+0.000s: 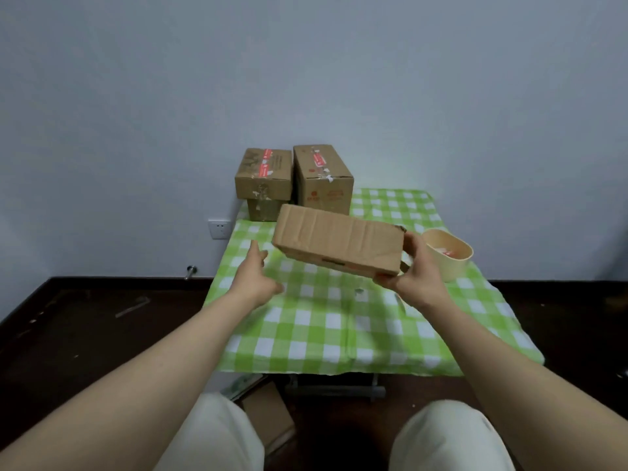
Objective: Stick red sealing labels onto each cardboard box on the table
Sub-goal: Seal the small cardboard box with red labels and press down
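While the left hand [253, 278] spreads empty, right fingers [413, 248] grip the cardboard box [336, 237].

Four cardboard boxes on or over the counter [373, 334]: flat box [336, 241], tall box [323, 178], stacked top box [263, 175], lower box [263, 209], one beige tub [448, 260], two hands, left hand [255, 277], right hand [416, 270], one wall socket [219, 229]

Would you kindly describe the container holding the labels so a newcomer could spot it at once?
Start at the green checked tablecloth and look to its right edge. Just beyond the right hand stands a pale oval tub with red labels inside, the only rounded, non-cardboard container there.
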### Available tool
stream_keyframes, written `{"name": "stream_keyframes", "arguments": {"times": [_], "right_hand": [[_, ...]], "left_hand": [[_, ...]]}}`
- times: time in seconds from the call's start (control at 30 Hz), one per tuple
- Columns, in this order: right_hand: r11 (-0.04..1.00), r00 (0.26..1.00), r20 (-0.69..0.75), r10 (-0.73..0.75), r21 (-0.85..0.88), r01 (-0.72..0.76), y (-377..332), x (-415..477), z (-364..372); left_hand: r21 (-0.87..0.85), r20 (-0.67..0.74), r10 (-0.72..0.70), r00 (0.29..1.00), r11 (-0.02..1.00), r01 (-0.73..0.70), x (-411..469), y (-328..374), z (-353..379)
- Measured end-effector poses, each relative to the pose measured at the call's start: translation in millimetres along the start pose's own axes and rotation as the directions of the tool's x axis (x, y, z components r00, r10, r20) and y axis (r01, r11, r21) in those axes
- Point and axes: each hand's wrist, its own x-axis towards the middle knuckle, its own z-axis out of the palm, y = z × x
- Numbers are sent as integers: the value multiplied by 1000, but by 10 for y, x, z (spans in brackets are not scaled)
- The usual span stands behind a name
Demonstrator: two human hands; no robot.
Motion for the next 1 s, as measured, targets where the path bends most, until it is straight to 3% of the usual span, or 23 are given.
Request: {"name": "stream_keyframes", "arguments": {"times": [0.07,0.17,0.3,0.7,1.0], "right_hand": [[993,984,-132,118,29,-115,-31,71,-122],[937,896,-279,345,157,-312,-71,252,-259],[732,755,-251,605,549,-404,-174,566,-314],[606,699,-191,689,681,-411,81,1622,41],[598,630,-170,758,567,-567,765,2264,393]], "left_hand": [[-2,22,-5,1000,1000,5,71,97,100],[25,34,11,999,1000,-12,166,294,220],[54,58,29,998,998,-32,354,490,317],[210,14,61,998,976,-62,1171,896,416],[274,49,-6,999,962,-7,1728,844,551]]}}
